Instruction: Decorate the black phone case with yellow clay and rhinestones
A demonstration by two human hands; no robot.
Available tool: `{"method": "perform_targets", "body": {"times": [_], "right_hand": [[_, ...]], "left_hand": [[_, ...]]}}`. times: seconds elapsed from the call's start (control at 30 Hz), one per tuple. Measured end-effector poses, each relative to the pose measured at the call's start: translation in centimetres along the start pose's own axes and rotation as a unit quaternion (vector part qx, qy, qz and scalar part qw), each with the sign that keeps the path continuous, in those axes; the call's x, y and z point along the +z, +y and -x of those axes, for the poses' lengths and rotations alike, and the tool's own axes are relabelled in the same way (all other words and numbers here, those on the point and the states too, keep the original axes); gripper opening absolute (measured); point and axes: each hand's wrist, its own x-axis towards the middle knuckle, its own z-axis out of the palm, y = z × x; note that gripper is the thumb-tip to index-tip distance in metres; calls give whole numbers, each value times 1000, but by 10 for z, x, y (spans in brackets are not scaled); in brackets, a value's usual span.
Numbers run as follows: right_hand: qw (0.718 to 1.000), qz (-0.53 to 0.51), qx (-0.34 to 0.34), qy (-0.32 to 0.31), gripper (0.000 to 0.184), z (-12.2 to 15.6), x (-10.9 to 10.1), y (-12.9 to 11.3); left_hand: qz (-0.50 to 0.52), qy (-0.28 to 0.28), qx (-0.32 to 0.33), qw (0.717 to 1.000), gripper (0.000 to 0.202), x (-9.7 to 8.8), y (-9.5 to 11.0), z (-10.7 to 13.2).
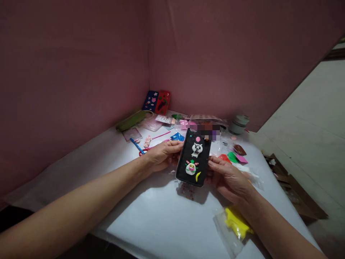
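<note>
A black phone case [201, 162] is held up over the table, tilted toward me. Small clay figures decorate it: a white cat-like figure [197, 149], a pale round face [191, 168] with striped horns, a yellow banana shape [198, 176] and a pink flower [198, 139]. My left hand [164, 155] grips its upper left edge, and my right hand [228, 176] pinches the lower right edge. Fingertips of both hands are partly hidden behind the case. Below my right wrist lies a plastic bag with yellow clay [238, 225].
White cloth covers the table [140, 219]. Scissors [137, 146], a green pouch [131, 121], blue clay [177, 136] and a decorated blue-and-red board [156, 102] lie behind. Several clay packets and a grey-green container [239, 124] are at right. Pink walls rise behind; cardboard [295, 190] sits beyond the right edge.
</note>
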Motion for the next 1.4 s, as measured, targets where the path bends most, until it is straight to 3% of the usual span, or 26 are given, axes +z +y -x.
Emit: {"method": "perform_targets", "body": {"times": [0.23, 0.6, 0.97, 1.4], "right_hand": [[1000, 6, 6, -9, 22, 0, -2, 1], [999, 25, 13, 27, 17, 4, -11, 1], [994, 67, 28, 84, 13, -2, -23, 5], [991, 105, 28, 77, 13, -7, -28, 12]], "left_hand": [[-9, 32, 36, 999, 22, -2, 2, 0], [11, 87, 147, 985, 22, -23, 37, 4], [30, 106, 141, 984, 19, -18, 44, 8], [18, 104, 128, 986, 18, -17, 45, 10]]}}
